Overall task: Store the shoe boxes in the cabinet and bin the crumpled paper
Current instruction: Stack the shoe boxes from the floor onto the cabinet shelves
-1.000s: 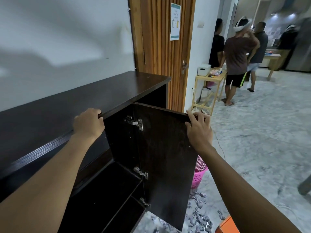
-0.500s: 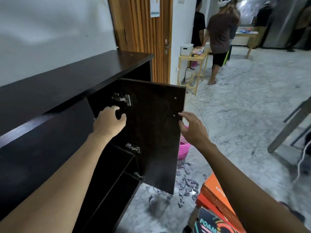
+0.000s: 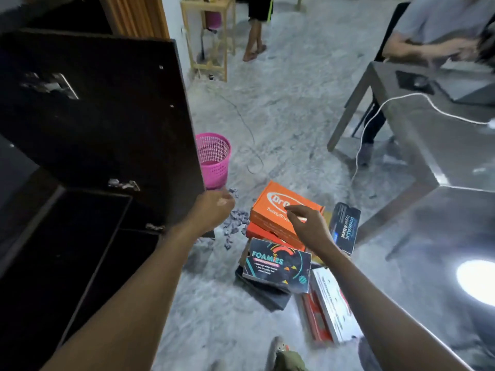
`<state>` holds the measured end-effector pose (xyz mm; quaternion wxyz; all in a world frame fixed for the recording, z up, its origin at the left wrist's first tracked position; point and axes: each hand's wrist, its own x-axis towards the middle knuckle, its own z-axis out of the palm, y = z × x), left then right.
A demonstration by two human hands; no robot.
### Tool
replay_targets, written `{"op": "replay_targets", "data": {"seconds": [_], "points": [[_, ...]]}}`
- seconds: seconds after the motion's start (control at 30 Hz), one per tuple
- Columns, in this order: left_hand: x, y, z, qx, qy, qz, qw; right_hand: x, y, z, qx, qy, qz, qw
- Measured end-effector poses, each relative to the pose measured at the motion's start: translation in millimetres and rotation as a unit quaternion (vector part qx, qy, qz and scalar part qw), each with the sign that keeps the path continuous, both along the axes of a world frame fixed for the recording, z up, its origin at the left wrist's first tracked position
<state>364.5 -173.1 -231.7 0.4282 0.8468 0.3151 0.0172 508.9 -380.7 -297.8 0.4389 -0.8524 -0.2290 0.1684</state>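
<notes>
Orange shoe box: stiff, likely light; grip opposite sides. Right hand fingers apart; left hand loosely curled, empty.

I see the open cabinet door standing out over the floor; it closes the way on the left side. The shelves behind it are dark and face toward me, with nothing in front. Between the door's edge and the stacked shoe boxes there is only a narrow strip of floor, and crumpled paper lies scattered on it. The pink basket stands just beyond the door, its mouth free from above. The grey surface blocks the right side.
</notes>
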Motion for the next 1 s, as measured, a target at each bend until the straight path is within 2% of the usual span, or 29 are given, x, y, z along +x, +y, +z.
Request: {"op": "replay_targets", "data": {"seconds": [0.13, 0.33, 0.43, 0.57, 0.7, 0.8, 0.83, 0.9, 1.0], "points": [[34.0, -28.3, -82.3, -0.072, 0.026, 0.012, 0.997, 29.7, -34.8, -72.8, -0.043, 0.051, -0.04, 0.997], [65.7, -62.8, -287.1, -0.141, 0.095, 0.063, 0.983, 68.8, -71.1, -265.1, -0.125, 0.139, -0.071, 0.98], [72.8, -76.2, -392.3, -0.155, 0.125, 0.088, 0.976, 82.9, -83.5, -360.1, -0.148, 0.141, -0.1, 0.974], [79.3, -76.4, -513.1, -0.143, 0.121, 0.122, 0.975, 104.6, -92.1, -478.0, -0.156, 0.115, -0.168, 0.967], [89.1, -55.4, -605.3, -0.151, 0.095, 0.156, 0.971, 129.8, -90.1, -556.4, -0.046, 0.1, -0.224, 0.968], [97.5, -45.4, -632.7, -0.197, 0.054, 0.156, 0.966, 147.1, -94.8, -579.0, 0.001, 0.097, -0.233, 0.967], [98.8, -42.6, -636.2, -0.217, 0.046, 0.148, 0.964, 150.4, -98.5, -581.3, 0.031, 0.12, -0.232, 0.965], [99.5, -37.2, -643.0, -0.265, 0.03, 0.129, 0.955, 148.5, -104.2, -581.5, 0.108, 0.221, -0.197, 0.949], [97.0, -34.1, -650.2, -0.323, 0.006, 0.127, 0.938, 127.4, -114.4, -576.4, 0.16, 0.329, -0.125, 0.922]]}}
